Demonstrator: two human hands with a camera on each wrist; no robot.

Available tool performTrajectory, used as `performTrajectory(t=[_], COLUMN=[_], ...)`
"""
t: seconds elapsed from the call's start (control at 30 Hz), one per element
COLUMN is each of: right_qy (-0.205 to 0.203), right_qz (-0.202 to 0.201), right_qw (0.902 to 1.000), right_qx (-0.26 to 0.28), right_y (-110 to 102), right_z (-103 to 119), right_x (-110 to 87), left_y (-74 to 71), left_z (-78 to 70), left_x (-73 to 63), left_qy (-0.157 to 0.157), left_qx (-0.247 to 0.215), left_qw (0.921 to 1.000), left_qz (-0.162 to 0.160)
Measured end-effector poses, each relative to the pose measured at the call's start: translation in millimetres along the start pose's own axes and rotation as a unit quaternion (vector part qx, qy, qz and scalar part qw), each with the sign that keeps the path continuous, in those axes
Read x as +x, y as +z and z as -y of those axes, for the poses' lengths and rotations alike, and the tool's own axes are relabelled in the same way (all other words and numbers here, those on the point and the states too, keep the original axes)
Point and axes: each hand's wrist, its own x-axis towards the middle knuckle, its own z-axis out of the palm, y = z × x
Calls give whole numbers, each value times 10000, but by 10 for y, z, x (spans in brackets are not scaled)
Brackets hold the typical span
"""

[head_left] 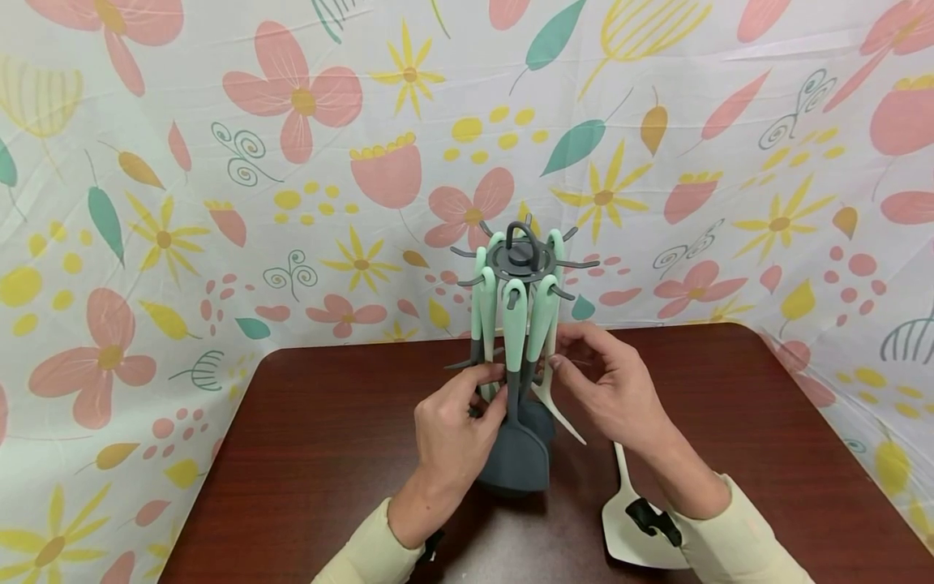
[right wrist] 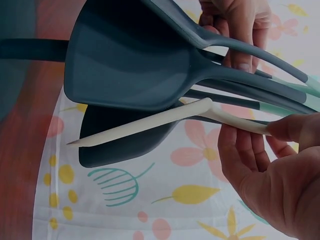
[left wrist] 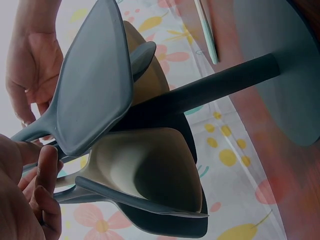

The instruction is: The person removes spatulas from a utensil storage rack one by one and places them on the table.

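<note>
A person's right hand (head_left: 613,385) pinches the shaft of a cream spatula (head_left: 562,417), on the right side of a dark rack (head_left: 520,258) hung with green-handled utensils (head_left: 515,328). The left hand (head_left: 454,422) reaches to a dark spatula (head_left: 515,461) — whether gripping, I cannot tell. Another spatula (head_left: 635,542) lies on the brown table (head_left: 328,430).

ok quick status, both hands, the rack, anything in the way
Right hand pinching cream utensil. Left hand at grey spatula, grip unclear. Rack upright. Possible snag: cream spatula on table, near right wrist.
</note>
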Motion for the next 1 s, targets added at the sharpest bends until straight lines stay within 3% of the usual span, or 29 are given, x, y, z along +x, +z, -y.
performTrajectory(t=[1.0], right_qy=[21], right_qz=[-138], right_qw=[9999], right_qx=[-96], right_y=[-62], right_z=[14], right_x=[-1], left_y=[1], left_z=[-6], left_x=[-2], left_qy=[9], left_qx=[-15], left_qw=[10000], left_qz=[-39])
